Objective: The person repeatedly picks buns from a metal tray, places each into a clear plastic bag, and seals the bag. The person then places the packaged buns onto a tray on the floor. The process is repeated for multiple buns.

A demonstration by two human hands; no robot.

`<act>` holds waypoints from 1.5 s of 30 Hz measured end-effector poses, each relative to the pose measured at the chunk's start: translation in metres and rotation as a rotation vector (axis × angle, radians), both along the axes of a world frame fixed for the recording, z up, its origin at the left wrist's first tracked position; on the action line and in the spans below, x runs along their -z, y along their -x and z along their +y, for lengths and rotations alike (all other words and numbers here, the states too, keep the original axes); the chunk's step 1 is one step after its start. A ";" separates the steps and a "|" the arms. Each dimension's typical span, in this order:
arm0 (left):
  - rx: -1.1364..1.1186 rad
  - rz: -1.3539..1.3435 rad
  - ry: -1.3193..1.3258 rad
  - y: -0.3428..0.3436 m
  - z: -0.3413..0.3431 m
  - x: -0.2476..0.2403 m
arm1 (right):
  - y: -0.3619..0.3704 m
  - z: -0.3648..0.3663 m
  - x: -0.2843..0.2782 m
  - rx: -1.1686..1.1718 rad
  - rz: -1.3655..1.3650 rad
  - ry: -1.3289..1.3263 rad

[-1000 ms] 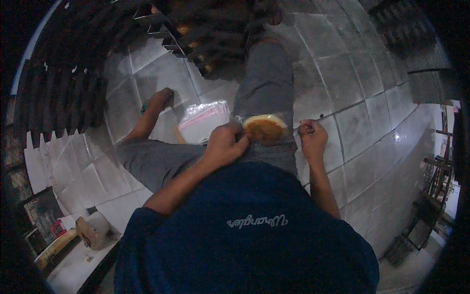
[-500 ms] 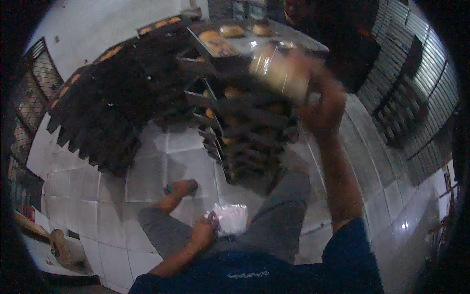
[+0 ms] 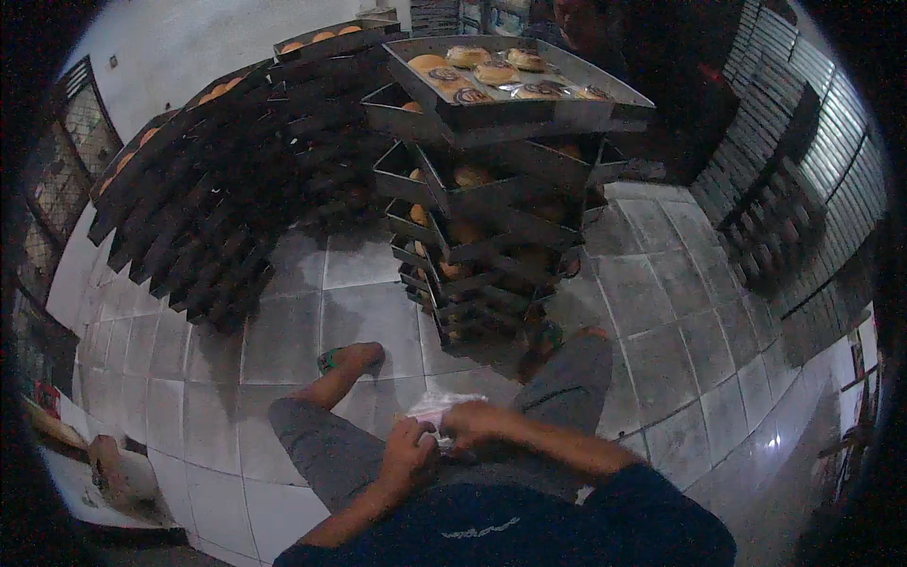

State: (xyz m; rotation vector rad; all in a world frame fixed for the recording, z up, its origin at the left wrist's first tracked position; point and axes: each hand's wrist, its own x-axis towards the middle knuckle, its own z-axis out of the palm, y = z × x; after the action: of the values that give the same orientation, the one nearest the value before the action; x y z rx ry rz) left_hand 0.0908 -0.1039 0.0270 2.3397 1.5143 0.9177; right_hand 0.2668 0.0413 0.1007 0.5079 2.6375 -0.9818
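Low over my lap, a white and pinkish packet of clear plastic (image 3: 436,408), which looks like a bundle of thin bags, lies between my hands. My left hand (image 3: 410,450) is closed on its left edge, fingers bent. From the right my right hand (image 3: 474,424) reaches across, its fingers curled down onto the packet; its fingertips are partly hidden. Beyond my knees, a metal tray (image 3: 557,115) tops a tall stack. Round buns (image 3: 497,73) lie on it, some with dark swirls and some in shiny clear wrap.
Below the top tray, crisscrossed dark trays (image 3: 510,189) hold more buns. Long stacks of dark trays (image 3: 203,203) curve along the left wall. A person (image 3: 576,24) is behind the tray stack. A pale roll (image 3: 123,472) stands at lower left; grey tiles (image 3: 661,312) cover the floor.
My right hand has come down from above the top tray, where it held a blurred, shiny wrapped bun, to the plastic packet at my lap. My left hand stays at the packet.
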 end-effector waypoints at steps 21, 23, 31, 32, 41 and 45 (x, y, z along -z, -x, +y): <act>-0.607 -0.957 0.450 0.111 0.155 0.135 | 0.128 0.426 -0.388 0.442 0.690 -0.490; -0.529 -0.549 0.355 0.118 0.169 0.153 | 0.146 0.498 -0.378 0.454 0.283 -0.637; -0.648 -0.738 0.583 0.142 0.184 0.166 | 0.139 0.580 -0.352 0.408 -0.185 -0.341; -0.677 -0.638 0.540 0.144 0.186 0.169 | 0.136 0.576 -0.361 0.377 -0.197 -0.452; -0.693 -2.179 0.764 0.106 0.192 0.115 | 0.013 0.274 -0.300 0.662 1.084 0.048; -0.609 -2.399 0.647 0.053 0.174 0.036 | 0.010 0.063 -0.147 0.978 1.110 0.263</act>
State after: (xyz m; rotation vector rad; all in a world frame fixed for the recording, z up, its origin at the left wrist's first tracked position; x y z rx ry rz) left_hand 0.0380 0.0706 -0.0086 -0.4462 0.7175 1.6173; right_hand 0.2571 0.1046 0.2478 1.6492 2.9523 -2.4244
